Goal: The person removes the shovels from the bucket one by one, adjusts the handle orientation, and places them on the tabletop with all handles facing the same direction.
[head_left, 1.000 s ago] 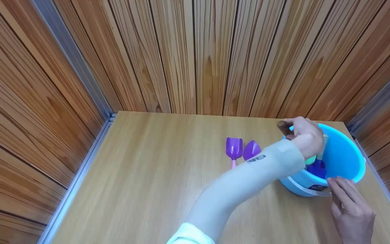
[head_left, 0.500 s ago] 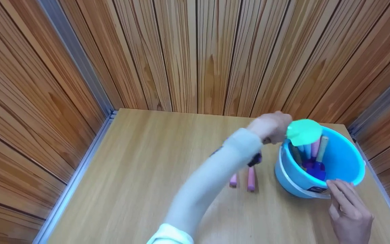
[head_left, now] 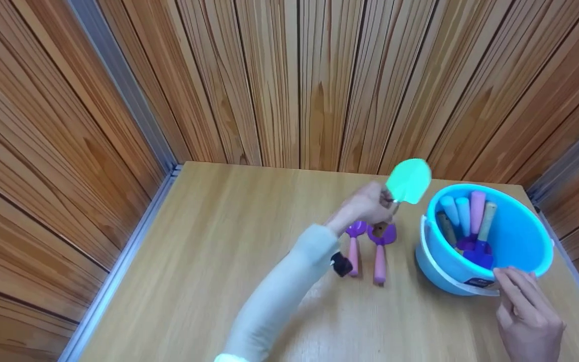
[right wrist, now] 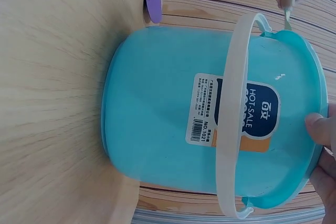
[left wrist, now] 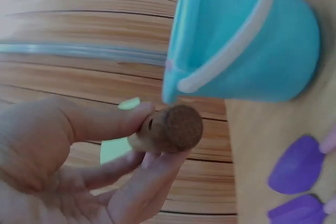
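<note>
In the head view my left hand (head_left: 370, 205) holds a hand trowel with a light green blade (head_left: 410, 181), raised over the table to the left of the blue bucket (head_left: 518, 229). Its brown wooden handle (left wrist: 178, 128) is pinched between thumb and fingers in the left wrist view. My right hand (head_left: 529, 311) grips the bucket's near rim, thumb outside. Inside the bucket stand several small tools, among them a pink handle (head_left: 477, 208) and a blue blade (head_left: 479, 255). Below my left hand lie two purple shovels with pink handles (head_left: 380, 264), their blades partly covered.
A white carrying handle (right wrist: 233, 114) hangs down along the bucket's labelled side. Wood-panelled walls (head_left: 319, 90) enclose the wooden table (head_left: 249, 226) at the back and sides. A metal strip (head_left: 123, 281) runs along the table's left edge.
My left hand has lifted the green trowel out of the bucket and carried it left, over the purple shovels. My right hand stays on the rim.
</note>
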A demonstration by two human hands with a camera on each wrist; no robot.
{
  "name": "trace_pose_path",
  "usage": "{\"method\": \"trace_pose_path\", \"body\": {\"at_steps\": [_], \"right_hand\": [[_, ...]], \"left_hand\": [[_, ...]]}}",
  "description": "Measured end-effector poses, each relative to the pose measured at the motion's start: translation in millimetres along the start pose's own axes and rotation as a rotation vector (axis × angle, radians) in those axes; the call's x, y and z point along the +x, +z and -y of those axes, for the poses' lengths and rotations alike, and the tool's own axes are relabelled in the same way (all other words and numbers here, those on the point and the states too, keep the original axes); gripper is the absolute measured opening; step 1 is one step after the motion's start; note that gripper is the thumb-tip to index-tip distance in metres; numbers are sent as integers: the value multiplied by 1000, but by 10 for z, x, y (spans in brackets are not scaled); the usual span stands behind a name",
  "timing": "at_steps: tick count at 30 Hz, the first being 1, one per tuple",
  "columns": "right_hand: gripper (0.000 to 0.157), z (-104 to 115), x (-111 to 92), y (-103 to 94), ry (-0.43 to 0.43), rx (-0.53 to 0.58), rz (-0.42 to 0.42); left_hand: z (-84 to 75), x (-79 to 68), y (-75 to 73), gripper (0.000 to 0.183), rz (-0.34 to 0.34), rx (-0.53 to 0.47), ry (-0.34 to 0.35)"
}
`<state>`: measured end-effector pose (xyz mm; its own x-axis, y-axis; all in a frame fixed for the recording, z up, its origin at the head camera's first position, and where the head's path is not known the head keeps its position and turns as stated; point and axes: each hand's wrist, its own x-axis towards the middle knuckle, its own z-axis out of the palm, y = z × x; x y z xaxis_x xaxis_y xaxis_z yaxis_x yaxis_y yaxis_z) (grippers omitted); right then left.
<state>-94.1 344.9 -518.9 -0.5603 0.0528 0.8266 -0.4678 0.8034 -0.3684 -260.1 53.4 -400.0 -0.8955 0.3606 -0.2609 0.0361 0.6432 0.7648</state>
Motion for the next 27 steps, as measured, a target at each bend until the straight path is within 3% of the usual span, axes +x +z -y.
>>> {"method": "trace_pose_path", "body": {"at_steps": [3, 5, 10, 17, 27], "right_hand": [[45, 6, 21, -7, 26, -21, 25], [50, 16, 29, -3, 35, -30, 38], [51, 42, 47, -18, 48, -43, 72], [55, 51, 44, -25, 56, -34, 58], [37, 80, 61, -40, 7, -4, -10]], "left_hand": [[245, 20, 68, 37, -82, -61, -32], [409, 42, 109, 38, -108, -157, -70], [772, 79, 190, 47, -159, -306, -142], [1161, 102, 288, 43, -247, -256, -164], [1433, 92, 373, 45, -297, -234, -211]]}}
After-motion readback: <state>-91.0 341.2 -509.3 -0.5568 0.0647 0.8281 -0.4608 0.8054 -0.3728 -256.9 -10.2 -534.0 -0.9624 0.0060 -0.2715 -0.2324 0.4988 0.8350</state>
